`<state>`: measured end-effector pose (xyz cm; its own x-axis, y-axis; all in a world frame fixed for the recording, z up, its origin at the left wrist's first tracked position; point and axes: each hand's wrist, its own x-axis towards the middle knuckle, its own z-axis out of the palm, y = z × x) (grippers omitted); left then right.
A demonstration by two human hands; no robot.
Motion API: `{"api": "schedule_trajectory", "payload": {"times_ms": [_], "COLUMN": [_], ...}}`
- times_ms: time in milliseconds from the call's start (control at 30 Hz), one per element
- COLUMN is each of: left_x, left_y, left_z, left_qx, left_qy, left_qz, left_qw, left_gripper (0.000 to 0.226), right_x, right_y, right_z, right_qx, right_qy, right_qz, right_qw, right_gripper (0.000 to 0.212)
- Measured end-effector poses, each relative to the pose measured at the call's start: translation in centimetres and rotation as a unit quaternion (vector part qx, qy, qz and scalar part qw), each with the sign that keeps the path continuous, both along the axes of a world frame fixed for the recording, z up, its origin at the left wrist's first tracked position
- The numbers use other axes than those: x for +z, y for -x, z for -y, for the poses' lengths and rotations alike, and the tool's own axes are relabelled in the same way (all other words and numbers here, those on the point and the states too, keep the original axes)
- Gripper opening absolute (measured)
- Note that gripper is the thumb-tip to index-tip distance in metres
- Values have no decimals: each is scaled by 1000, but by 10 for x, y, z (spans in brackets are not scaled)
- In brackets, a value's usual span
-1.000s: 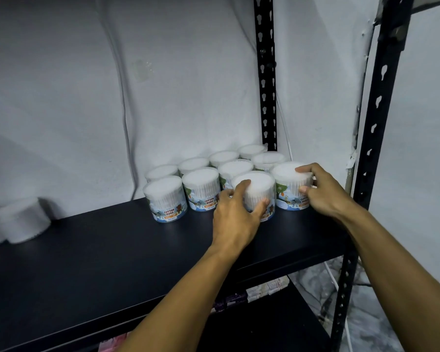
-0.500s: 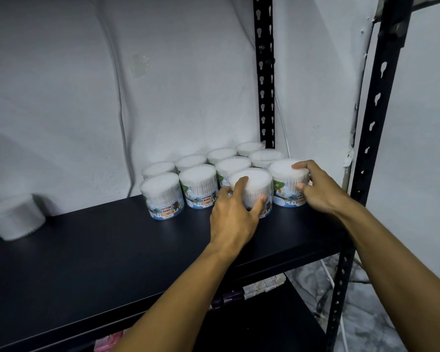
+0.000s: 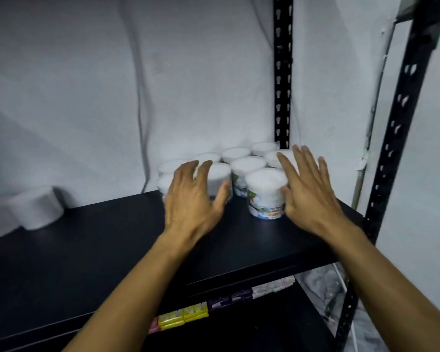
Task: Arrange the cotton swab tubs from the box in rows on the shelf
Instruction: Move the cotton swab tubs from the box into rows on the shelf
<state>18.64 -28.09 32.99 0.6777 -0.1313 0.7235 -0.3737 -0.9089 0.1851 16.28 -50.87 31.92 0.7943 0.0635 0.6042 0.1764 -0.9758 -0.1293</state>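
The shelf (image 3: 112,250) carries the tubs (image 3: 239,163) in rows at its back right corner. The front tub (image 3: 264,194) should be nudged level with its row. The left hand (image 3: 191,201) and right hand (image 3: 308,196) are spread, gripping nothing. White swabs fill each tub.

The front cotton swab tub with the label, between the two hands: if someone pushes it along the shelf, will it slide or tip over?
The front tub looks squat and flat-based, so it would probably slide, not tip. It seems filled with cotton swabs, so it is likely light. The black shelf looks smooth, so a small push may move it easily.
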Motion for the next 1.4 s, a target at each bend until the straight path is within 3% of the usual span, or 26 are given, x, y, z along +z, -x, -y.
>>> {"api": "schedule_trajectory", "payload": {"times_ms": [100,200,300,533,667,767,933,1133,1400], "left_x": [-2,-4,1,2,-4,-7,-9,-13,-10], "left_y": [0,0,3,5,-11,-25,-51,-70,-65], "left_z": [-63,-133,-207,-356,-418,-449,-479,-490,-474], "left_qx": [33,70,127,227,252,257,262,225,193], "left_qy": [-3,-13,-5,-38,-12,-44,-67,-112,-36], "left_qz": [-19,-39,-53,-122,-168,-170,-197,-197,-166], "left_qw": [999,997,991,965,953,950,942,948,966], "left_gripper": [55,57,59,69,76,78,75,57,45], "right_x": [4,9,9,17,19,11,3,4,-7], "right_y": [-1,1,-7,-49,-71,-84,-114,-150,-151], "right_z": [-67,-143,-211,-345,-409,-449,-506,-539,-540], "right_qx": [109,242,303,317,327,322,295,293,281], "right_qy": [-53,-177,-186,-92,-76,-58,4,77,70], "right_qz": [33,-36,-98,-198,-214,-201,-119,-138,-61], "right_qw": [992,953,929,923,917,923,948,943,955], "right_gripper": [68,65,65,65,64,63,54,54,46]}}
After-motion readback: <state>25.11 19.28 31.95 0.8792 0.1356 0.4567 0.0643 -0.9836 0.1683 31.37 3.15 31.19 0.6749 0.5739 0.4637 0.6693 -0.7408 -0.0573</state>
